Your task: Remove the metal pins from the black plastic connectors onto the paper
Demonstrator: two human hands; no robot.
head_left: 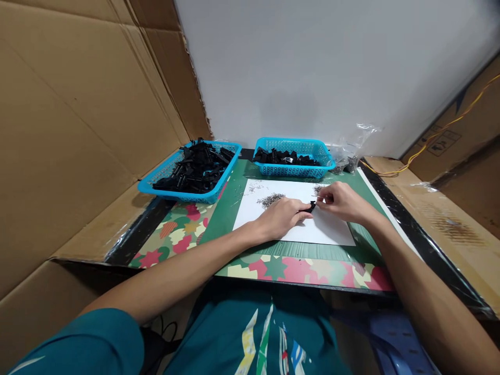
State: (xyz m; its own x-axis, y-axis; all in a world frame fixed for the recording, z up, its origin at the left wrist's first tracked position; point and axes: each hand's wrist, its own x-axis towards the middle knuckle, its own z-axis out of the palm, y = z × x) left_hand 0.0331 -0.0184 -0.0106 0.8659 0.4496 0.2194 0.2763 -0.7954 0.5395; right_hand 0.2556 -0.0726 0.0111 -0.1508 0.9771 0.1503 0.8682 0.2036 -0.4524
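Over the white sheet (289, 235), my left hand (284, 216) is closed on a small black plastic part (312, 207), gripping it between thumb and fingers. Its right end sticks out past the fingertips. My right hand (339, 201) is at that end with thumb and fingers pinched together. A thin pin-like piece seems to show at its fingertips, too small to make out fully. On the sheet lie a pile of tiny metal pieces (270, 200), left of my hands, and a smaller pile (318, 189) just behind my right fingers.
A blue basket (211, 197) heaped with black plastic parts stands at the left. Another blue basket (291, 171) with black parts is at the back. Clear plastic bags (351, 156) sit right of it. Cardboard walls (78, 94) rise at the sides. A yellow wire (424, 151) hangs right.
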